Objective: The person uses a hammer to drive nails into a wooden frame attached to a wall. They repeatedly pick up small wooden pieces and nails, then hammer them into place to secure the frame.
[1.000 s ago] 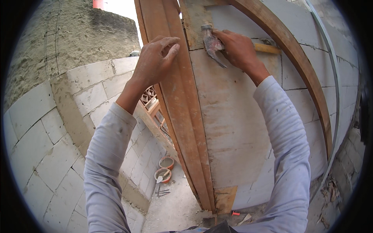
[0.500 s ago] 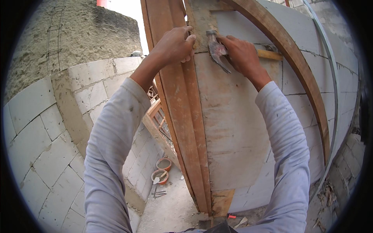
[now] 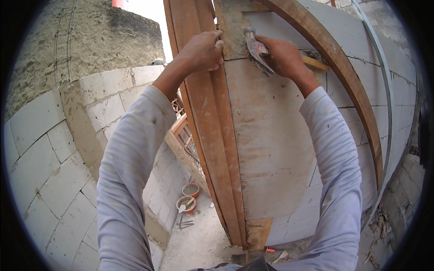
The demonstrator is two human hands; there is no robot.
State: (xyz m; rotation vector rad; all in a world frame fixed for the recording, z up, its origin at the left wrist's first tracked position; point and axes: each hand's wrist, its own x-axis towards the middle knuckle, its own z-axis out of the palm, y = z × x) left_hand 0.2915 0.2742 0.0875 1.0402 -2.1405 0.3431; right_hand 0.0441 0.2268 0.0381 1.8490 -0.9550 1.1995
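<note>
High on a brown wooden door frame (image 3: 212,122), my left hand (image 3: 203,52) is closed in a pinch at the post's right edge. Whatever its fingertips grip is too small or hidden to make out. My right hand (image 3: 284,56) wraps round a claw hammer (image 3: 257,50) just to the right. The hammer's head points up with the claw hanging down, apart from my left hand and in front of the board beside the post. A yellowish wooden handle end (image 3: 316,63) shows behind my right hand.
A pale panel (image 3: 275,135) and a curved brown timber (image 3: 348,77) stand right of the post, against a block wall (image 3: 357,90). A block wall (image 3: 58,180) rises at left. Two mortar buckets (image 3: 186,204) and some tools (image 3: 184,222) are on the floor below.
The hammer head has shifted slightly up and to the right, and its tilt has changed a little. My left hand stays at the post's edge.
</note>
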